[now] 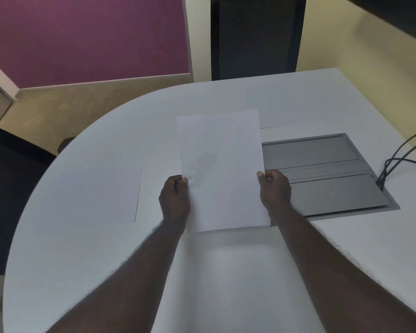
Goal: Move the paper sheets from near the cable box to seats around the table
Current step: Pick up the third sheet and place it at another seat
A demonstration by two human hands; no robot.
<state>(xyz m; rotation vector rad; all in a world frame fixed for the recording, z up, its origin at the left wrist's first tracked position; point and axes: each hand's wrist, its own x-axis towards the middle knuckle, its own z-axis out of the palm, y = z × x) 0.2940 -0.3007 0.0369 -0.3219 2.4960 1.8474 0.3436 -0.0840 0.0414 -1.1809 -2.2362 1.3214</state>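
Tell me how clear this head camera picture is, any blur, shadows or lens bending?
Head view: wide-angle bending curves the table edge. Soft overall, the arm outlines ragged. A dim shadow lies on the table under the held sheet, pinched by the left hand and right hand. The flat sheet barely stands out, white on white.

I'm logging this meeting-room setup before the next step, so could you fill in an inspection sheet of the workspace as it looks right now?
Surface: white table, rounded at the left end.
Job's things: held paper sheet lifted beside the cable box; a second paper sheet lies flat on the left, near the left chair; an edge of what may be another sheet shows behind the held one.
Clutter: nothing seen.
Grips: left hand and right hand each pinch a side edge of the held sheet.
Cables: black cables run into the box's right end.
Surroundings: far chair, purple wall, carpet.
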